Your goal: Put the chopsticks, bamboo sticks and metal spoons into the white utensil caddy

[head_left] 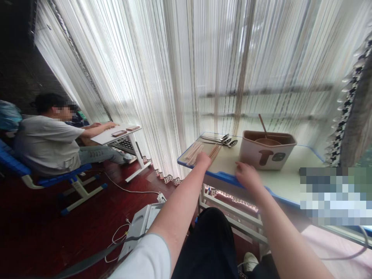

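Left hand (204, 159), to the left of the cream-and-brown utensil caddy (269, 153), has its fingers curled down over the chopsticks; whether it grips any, I cannot tell. Right hand (247, 173), just in front of the caddy's left corner, is loosely bent at the desk's front edge; its palm is hidden, so I cannot tell whether it holds anything. Starting far left of the caddy, a person in a grey T-shirt (48, 141) sits on a blue chair (65, 172), both arms stretched over a white table (106, 137) on which 2 phones (119, 133) lie. Nearer the caddy, but still left of it, a pale bundle of chopsticks (194, 153) and a browner bundle (215, 152) flank the left hand, lying on the blue-edged desk (225, 166). Between these and the caddy, toward the back, metal spoons (233, 143) lie with their bowls pointing its way. Out of the caddy itself, which stands upright on the desk, a thin brown handle (262, 123) leans up. Behind it hangs a sheer striped curtain (221, 69); right of it, a pixelated patch covers the desk's end.
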{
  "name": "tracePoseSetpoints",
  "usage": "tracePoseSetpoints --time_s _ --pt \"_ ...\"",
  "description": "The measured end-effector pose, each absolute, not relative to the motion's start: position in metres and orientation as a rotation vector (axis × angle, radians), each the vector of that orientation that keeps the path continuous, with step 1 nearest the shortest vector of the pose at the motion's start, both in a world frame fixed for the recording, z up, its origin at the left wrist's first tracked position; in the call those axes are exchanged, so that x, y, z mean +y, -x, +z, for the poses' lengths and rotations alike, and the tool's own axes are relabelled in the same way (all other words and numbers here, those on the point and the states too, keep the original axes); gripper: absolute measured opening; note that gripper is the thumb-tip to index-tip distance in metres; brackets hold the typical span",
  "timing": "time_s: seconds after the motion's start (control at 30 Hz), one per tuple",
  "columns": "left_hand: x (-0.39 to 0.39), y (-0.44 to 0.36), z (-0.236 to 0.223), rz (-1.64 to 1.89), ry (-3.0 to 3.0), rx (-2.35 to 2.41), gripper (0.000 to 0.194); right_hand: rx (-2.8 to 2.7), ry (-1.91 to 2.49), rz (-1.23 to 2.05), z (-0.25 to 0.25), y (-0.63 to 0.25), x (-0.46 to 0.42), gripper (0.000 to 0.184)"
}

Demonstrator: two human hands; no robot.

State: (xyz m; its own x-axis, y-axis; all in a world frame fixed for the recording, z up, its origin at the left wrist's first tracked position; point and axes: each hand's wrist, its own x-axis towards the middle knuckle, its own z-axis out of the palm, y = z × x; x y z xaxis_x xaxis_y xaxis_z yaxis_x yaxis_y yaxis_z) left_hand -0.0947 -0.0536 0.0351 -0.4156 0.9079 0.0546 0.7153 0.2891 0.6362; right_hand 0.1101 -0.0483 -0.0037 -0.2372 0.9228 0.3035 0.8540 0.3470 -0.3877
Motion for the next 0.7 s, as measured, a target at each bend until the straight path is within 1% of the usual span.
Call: tracePoseSetpoints --time_s 0.13,0.3,0.43,0.7 --pt "-0.06 0.091 0.04 1.049 -1.53 2.178 0.022 -2.106 1.521 0.191 -0.004 -0.11 -0.049 0.048" --pt "-0.075 0.077 0.04 1.241 -1.647 2.035 0.024 -2.056 1.485 0.243 -0.003 -0.112 -0.051 0.051" --pt "-0.087 0.069 0.035 1.288 -1.717 1.925 0.025 -2.028 1.475 0.246 -0.003 -0.112 -0.052 0.054" --pt "-0.101 0.076 0.029 1.295 -1.724 1.841 0.028 -2.035 1.473 0.223 -0.002 -0.112 -0.051 0.052"
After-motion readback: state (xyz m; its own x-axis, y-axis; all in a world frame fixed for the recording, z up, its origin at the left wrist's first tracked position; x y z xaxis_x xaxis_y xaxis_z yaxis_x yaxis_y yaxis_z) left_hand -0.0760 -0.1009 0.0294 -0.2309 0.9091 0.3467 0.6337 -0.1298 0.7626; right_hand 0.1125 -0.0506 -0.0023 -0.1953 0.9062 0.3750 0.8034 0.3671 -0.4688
